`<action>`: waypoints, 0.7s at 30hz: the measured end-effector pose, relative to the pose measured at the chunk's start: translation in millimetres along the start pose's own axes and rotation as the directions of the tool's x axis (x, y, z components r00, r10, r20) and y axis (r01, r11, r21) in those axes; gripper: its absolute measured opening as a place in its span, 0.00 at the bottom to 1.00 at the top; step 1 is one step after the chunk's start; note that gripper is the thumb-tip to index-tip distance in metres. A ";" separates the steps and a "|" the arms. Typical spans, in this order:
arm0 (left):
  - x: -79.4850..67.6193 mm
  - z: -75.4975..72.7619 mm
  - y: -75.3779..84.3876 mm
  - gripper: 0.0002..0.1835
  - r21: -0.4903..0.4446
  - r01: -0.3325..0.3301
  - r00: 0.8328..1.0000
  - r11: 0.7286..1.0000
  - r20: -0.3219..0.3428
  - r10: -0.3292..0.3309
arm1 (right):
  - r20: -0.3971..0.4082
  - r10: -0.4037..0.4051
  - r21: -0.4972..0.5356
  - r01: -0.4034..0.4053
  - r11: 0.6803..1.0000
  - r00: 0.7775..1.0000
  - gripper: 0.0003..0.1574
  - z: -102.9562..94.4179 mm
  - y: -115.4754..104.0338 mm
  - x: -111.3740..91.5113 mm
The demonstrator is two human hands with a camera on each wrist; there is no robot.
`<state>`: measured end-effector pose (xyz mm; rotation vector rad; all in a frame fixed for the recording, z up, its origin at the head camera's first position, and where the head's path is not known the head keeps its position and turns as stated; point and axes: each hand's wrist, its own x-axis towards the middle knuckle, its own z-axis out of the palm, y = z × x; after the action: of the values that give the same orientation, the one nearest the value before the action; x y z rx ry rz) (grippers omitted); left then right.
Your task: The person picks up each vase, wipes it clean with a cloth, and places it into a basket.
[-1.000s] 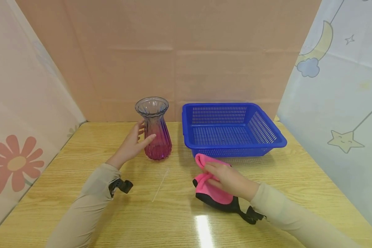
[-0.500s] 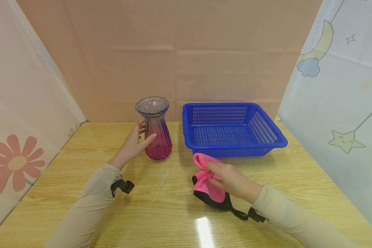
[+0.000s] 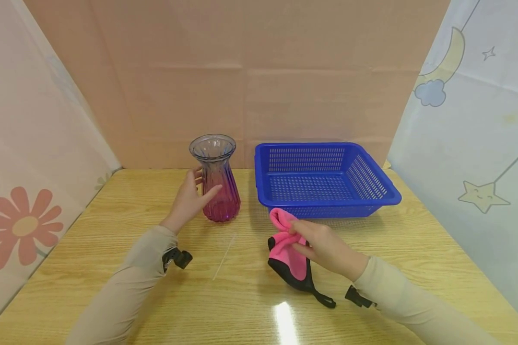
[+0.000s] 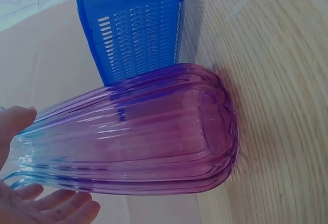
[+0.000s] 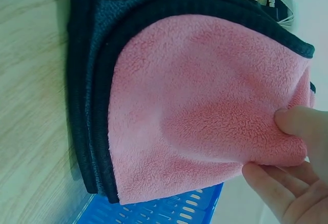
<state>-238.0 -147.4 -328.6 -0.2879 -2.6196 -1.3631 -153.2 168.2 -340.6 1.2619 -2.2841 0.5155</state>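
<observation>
A tall ribbed glass vase [image 3: 222, 196], grey-blue at the rim and pink-purple below, stands upright on the table. My left hand [image 3: 187, 199] is beside it, thumb in front and fingers at its far side, all loosely extended. In the left wrist view the vase's pink base [image 4: 205, 131] faces the camera, with thumb and fingers on either side of its neck. My right hand [image 3: 328, 247] pinches a fuzzy pink cloth [image 3: 295, 263] with black edging, gathered between thumb and fingers. Its black loop hangs at the lower end. The right wrist view shows the pink pile [image 5: 205, 96] close up.
A blue slotted plastic basket [image 3: 328, 206] stands at the back, right of the vase and just behind the cloth. A thin pale stick-like item [image 3: 223, 258] lies on the wooden table [image 3: 241, 311] between the hands. Fabric walls enclose the back and sides.
The cloth's lower end and loop have swung left, and its top has risen slightly. My right hand has shifted a little right. My left hand has moved slightly right; the vase stands in place.
</observation>
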 end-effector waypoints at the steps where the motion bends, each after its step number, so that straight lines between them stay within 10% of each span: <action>1: 0.6 0.9 0.6 0.44 0.007 0.004 1.000 1.000 -0.009 -0.004 | -0.001 -0.004 0.002 0.004 1.000 1.000 0.22 0.0 0.1 0.1; 21: 5.7 4.6 8.4 0.42 0.126 0.006 0.996 0.992 -0.087 0.005 | -0.004 -0.013 -0.017 0.013 1.000 1.000 0.23 0.6 1.0 0.7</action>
<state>-241.6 -138.4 -323.1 -0.2056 -2.6193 -1.1760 -154.5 167.9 -340.8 1.2662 -2.2708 0.4921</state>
